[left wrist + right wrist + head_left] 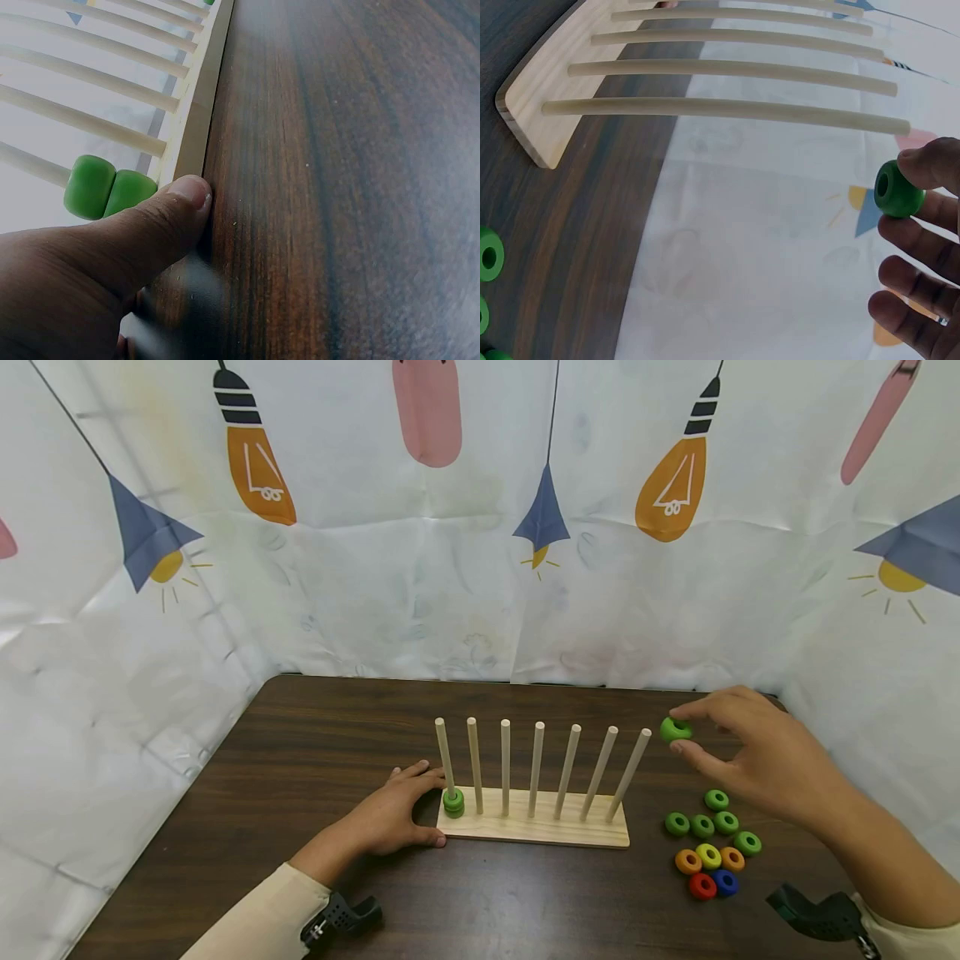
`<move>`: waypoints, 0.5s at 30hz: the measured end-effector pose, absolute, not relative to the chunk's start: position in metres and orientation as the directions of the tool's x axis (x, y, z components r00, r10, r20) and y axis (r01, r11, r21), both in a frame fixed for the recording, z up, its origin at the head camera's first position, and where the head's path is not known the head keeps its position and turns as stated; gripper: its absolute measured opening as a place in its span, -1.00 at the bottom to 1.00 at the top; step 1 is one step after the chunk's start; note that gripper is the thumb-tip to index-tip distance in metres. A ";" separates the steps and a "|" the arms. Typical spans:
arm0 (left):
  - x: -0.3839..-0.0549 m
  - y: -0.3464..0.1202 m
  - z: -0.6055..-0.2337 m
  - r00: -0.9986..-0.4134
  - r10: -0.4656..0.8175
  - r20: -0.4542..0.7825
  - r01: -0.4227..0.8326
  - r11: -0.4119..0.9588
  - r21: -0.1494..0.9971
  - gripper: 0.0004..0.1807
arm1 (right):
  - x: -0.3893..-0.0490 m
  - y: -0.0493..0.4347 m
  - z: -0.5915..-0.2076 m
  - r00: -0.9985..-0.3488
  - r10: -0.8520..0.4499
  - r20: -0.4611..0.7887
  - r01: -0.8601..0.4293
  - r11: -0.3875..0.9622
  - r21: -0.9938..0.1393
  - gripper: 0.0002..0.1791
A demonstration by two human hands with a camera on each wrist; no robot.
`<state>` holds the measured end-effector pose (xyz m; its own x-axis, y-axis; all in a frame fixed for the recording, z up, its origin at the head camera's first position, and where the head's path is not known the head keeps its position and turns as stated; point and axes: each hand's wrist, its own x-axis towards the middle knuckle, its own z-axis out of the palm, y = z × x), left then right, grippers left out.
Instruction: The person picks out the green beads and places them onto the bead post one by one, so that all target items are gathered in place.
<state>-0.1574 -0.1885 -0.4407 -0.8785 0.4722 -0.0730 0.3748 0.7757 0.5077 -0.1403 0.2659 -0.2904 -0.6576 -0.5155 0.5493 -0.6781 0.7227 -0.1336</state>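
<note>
A pale wooden peg stand (532, 820) with a row of upright pegs sits on the table. Two green rings (453, 803) are stacked on its leftmost peg, seen side-on as green beads (90, 187) in the left wrist view. My left hand (393, 810) holds the stand's left end, thumb (187, 191) at the front corner and fingers toward the back. Between thumb and fingers, my right hand (765, 752) pinches another green ring (675, 730), raised near the top of the rightmost peg (727, 111) and just right of it. The ring's hole (883, 184) faces the pegs.
Loose green rings (702, 826) lie on the table right of the stand, below the right hand. Closer to me are orange (687, 862), yellow (708, 857), red (702, 886) and blue (725, 882) rings. A printed cloth (465, 610) hangs behind the dark table (337, 710).
</note>
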 end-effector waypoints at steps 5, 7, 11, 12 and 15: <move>-0.157 -0.188 -0.440 -0.879 0.472 -0.073 0.373 0.774 0.511 -0.19 | -0.140 0.263 -0.286 -0.645 -0.526 0.554 -0.688 0.716 -0.122 -0.47; -0.157 -0.188 -0.440 -0.879 0.471 -0.073 0.372 0.775 0.510 -0.19 | -0.140 0.261 -0.284 -0.641 -0.529 0.556 -0.691 0.713 -0.119 -0.49; -0.156 -0.188 -0.440 -0.880 0.469 -0.075 0.370 0.775 0.512 -0.18 | -0.140 0.258 -0.279 -0.628 -0.538 0.562 -0.703 0.702 -0.114 -0.49; -0.157 -0.188 -0.440 -0.880 0.469 -0.075 0.369 0.775 0.513 -0.18 | -0.140 0.257 -0.278 -0.627 -0.540 0.561 -0.705 0.700 -0.114 -0.49; -0.157 -0.188 -0.440 -0.880 0.469 -0.076 0.369 0.775 0.514 -0.18 | -0.140 0.254 -0.276 -0.620 -0.546 0.564 -0.714 0.691 -0.115 -0.49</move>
